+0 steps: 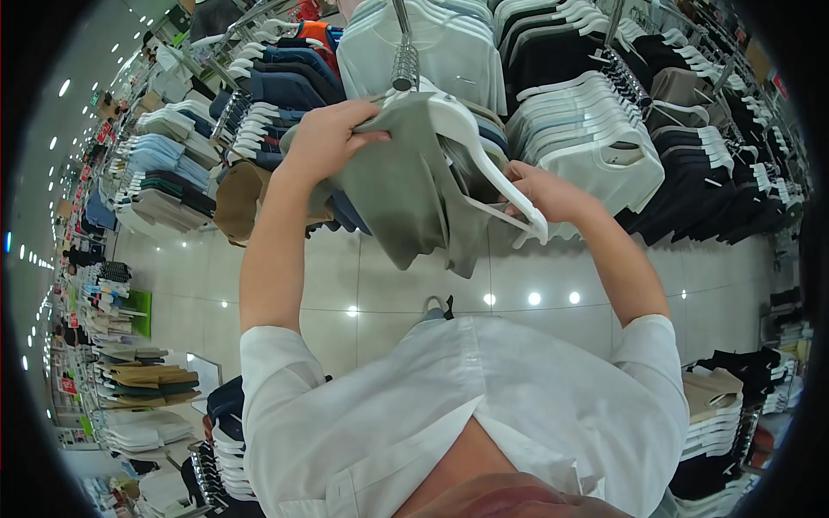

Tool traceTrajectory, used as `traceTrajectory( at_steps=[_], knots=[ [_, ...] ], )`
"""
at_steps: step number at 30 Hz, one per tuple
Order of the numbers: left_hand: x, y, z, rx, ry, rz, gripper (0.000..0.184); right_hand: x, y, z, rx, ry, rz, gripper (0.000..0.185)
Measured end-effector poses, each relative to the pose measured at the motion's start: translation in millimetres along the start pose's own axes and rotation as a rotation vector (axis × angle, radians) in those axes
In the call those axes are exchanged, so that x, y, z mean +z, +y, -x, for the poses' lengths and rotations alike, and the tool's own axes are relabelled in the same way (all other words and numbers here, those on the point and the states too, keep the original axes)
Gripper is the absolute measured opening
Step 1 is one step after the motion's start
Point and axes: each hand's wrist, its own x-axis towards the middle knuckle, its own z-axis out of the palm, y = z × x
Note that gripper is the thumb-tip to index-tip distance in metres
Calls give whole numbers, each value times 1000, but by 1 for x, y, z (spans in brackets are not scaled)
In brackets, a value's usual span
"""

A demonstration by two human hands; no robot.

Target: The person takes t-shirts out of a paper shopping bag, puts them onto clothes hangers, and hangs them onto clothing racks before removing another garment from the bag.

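Note:
An olive-green garment (389, 186) hangs in front of me, half on a white hanger (485, 160). My left hand (330, 142) pinches the cloth at its left shoulder, thumb in front. The hanger's right arm is bare, and the garment's right side droops below it in folds. Near that bare end, my right hand (553, 192) has its fingers closed around the hanger, partly hidden behind it. The hanger's top is up by the end of a metal display arm (402, 73); whether its hook rests there I cannot tell.
White tops (423, 60) hang behind the garment. More white tops (596, 155) and dark clothes (699, 190) are racked to the right, navy ones (289, 82) to the left. A brown item (240, 203) hangs beside my left forearm. Glossy tiled floor (345, 268) lies below.

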Motion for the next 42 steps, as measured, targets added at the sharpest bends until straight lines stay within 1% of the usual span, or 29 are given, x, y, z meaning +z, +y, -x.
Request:
traceTrajectory(
  at_steps=[4, 7, 8, 9, 12, 15, 18, 21, 23, 26, 29, 30, 32, 33, 34, 35, 38, 41, 42],
  knots=[
    [-10, -13, 22, -196, 36, 49, 31, -1, 10, 9, -9, 124, 69, 21],
    [-12, -32, 43, -336, 68, 143, 33, -13, 9, 16, -21, 179, 111, 17],
    [-11, -37, 49, -370, 86, 165, 32, -18, 3, 18, 25, 179, 180, 15],
    [-9, -41, 55, -405, 105, 187, 32, -20, 1, 19, 16, 182, 176, 15],
    [0, -48, 68, -372, 231, 59, 30, -29, -4, 18, -9, 180, 179, 15],
    [7, -54, 78, -364, 293, 15, 28, -35, -9, 18, -22, 178, 238, 15],
    [4, -51, 86, -221, 255, -302, 27, -50, -11, 17, -25, 208, 329, 15],
    [8, -39, 80, -95, 279, -283, 27, -61, -11, 12, -20, 223, 325, 15],
    [14, -30, 73, -144, 260, -244, 27, -63, -15, 3, -62, 239, 313, 15],
    [29, -26, 62, -225, 261, -156, 29, -63, -28, -18, -34, 222, 380, 18],
    [53, -38, 58, -275, 354, -104, 30, -60, -38, -36, 122, 191, 268, 30],
    [56, -37, 58, -329, 344, -68, 32, -57, -37, -37, 104, 242, 230, 35],
    [64, -40, 59, -357, 364, -33, 32, -50, -32, -34, 73, 345, 153, 45],
    [65, -38, 60, -375, 374, -14, 33, -48, -32, -31, 82, 365, 169, 47],
    [63, -36, 61, -446, 323, 19, 29, -47, -31, -28, 92, 382, 184, 48],
    [61, -33, 61, -449, 322, 24, 29, -47, -30, -26, 101, 397, 197, 50],
    [58, -28, 57, -455, 314, 35, 30, -52, -21, -27, 169, 312, 194, 43],
    [59, -24, 50, -437, 324, 28, 29, -50, -27, -33, 179, 372, 265, 38],
    [62, -23, 47, -414, 342, 17, 29, -50, -30, -35, 143, 379, 278, 37]
  ],
)
